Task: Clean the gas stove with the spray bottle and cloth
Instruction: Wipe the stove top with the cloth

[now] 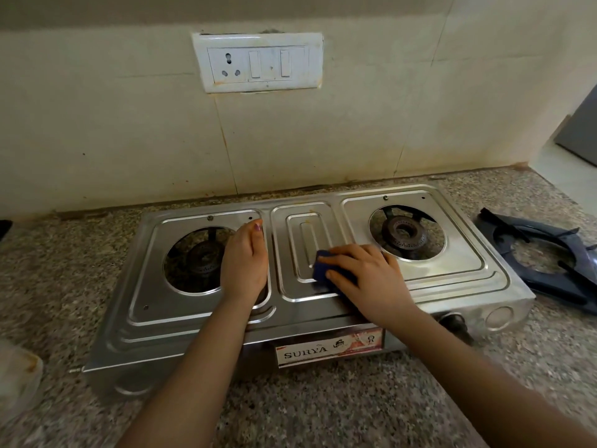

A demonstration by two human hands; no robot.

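Two hands are on the stove (181,337), which sits on a speckled counter (290,409) below a wall switchboard (258,61). At the far left edge lies a pale, blurred thing (16,373); I cannot tell whether it is the spray bottle, and no bottle shows plainly anywhere.

The left burner (202,261) is bare, with no pan support over it. Just beside it the left hand (244,257) lies flat on the steel, fingers straight and close together, holding nothing. It looks to be steadying the stove. On the raised middle panel the blue cloth (321,270) is bunched under the right hand (368,279), whose fingers curl over it and press it down. Further right are the right burner (403,236), also uncovered, a dark knob (455,321) on the front face, and the pan supports (549,257), which lie off the stove on the counter.

The step in hand seems to be wiping the middle panel. The next move likely calls for firm strokes along the pressed grooves — grime would gather there — and then out toward the burner rims, keeping the cloth from snagging on the edges of the openings.
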